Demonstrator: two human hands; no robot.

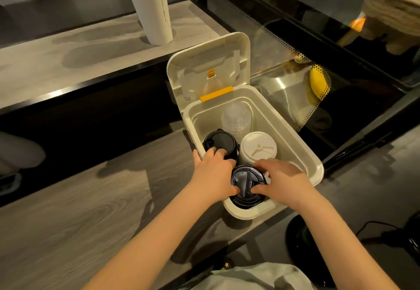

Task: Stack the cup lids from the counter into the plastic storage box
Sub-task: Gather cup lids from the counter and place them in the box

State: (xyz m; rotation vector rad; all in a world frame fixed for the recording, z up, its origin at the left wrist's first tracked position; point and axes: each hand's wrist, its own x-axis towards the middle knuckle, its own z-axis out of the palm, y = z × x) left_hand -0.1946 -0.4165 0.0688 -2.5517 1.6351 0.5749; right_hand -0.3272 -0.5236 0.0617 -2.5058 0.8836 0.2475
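A stack of round black plastic cup lids (246, 181) is held inside the near end of the cream rectangular plastic storage box (302, 146), gripped from both sides; the left hand (213, 173) has its thumb pressed on the top lid while its curled fingers reach to the near edge of a second black lid stack (218, 142); the right hand (286, 177) is closed narrowly around the stack, thumb on top and fingers curled over its far rim; a white lid stack (258, 147) and a clear plastic stack (236, 117) are seen further back in the box; the hinged box cover (204, 62) is stood open; the box is set on a grey wood-grain counter (79, 210)
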